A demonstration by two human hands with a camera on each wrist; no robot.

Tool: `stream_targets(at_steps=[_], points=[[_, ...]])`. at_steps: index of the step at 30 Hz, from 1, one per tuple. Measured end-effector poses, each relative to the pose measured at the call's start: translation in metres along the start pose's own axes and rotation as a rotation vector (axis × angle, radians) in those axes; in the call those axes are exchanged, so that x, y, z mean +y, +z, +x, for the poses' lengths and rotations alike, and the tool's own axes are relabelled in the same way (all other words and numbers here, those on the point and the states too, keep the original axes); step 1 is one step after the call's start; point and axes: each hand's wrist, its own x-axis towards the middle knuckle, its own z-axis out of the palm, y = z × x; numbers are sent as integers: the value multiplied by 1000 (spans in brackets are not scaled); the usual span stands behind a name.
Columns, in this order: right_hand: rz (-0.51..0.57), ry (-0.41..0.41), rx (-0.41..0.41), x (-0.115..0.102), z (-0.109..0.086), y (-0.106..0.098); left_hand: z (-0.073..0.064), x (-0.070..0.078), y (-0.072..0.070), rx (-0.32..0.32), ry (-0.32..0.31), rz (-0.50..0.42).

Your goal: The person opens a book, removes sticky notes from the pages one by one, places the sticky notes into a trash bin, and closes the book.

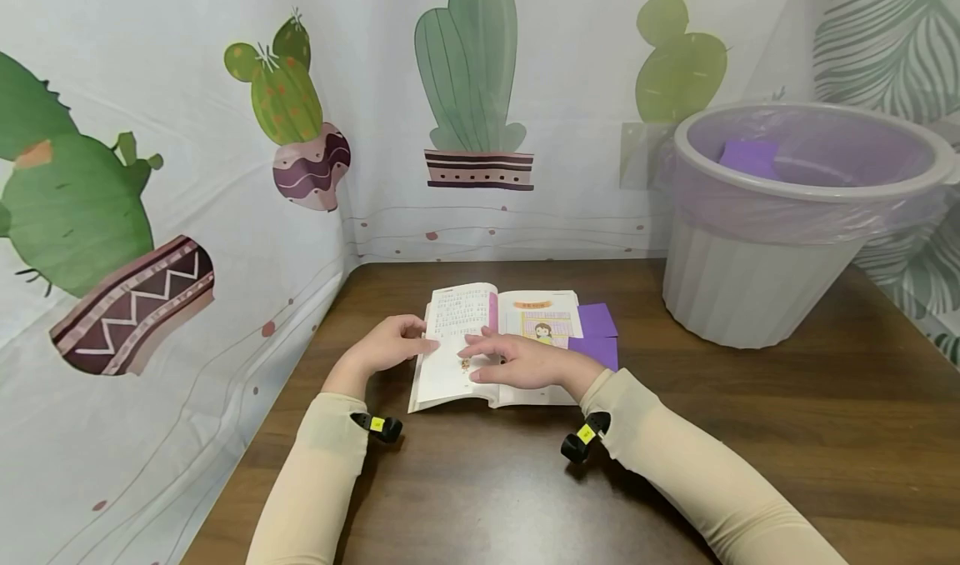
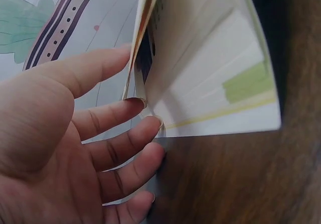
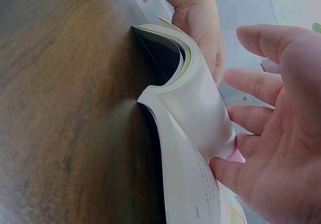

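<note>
An open book point(image 1: 447, 382) with printed text and coloured pictures lies on the brown table. At its left edge, my left hand point(image 1: 386, 344) pinches the pages; the left wrist view shows the thumb on one side of the raised leaves point(image 2: 200, 58) and fingertips at the page edges. My right hand point(image 1: 525, 361) is over the middle of the book, fingers spread and slightly bent. In the right wrist view, the right fingertips are right at the curved white page point(image 3: 200, 108), with nothing gripped. Part of the right page is hidden beneath this hand.
Purple paper point(image 1: 597, 350) sticks out from under the book's right side. A white bin point(image 1: 742, 273) with a clear purple liner stands at the right, a purple piece point(image 1: 750, 157) inside. Behind the table hangs a cactus-print cloth point(image 1: 585, 215).
</note>
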Motion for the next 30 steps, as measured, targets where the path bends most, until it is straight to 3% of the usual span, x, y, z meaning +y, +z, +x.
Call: stream_targets(at_steps=[7,13,19,25,30], points=[[3,-20,-17,-2,-1,-2,2,1,3,39,-33,55],[54,-23,-17,-2,-2,-4,2,2,5,45,-45,51],[31,-33,-15,0,-3,-10,2,4,6,59,-52,56],[17,6,2,2,-8,-22,1,6,8,84,-72,71],[19,35,30,3,-12,-33,1,11,9,90,-22,61]])
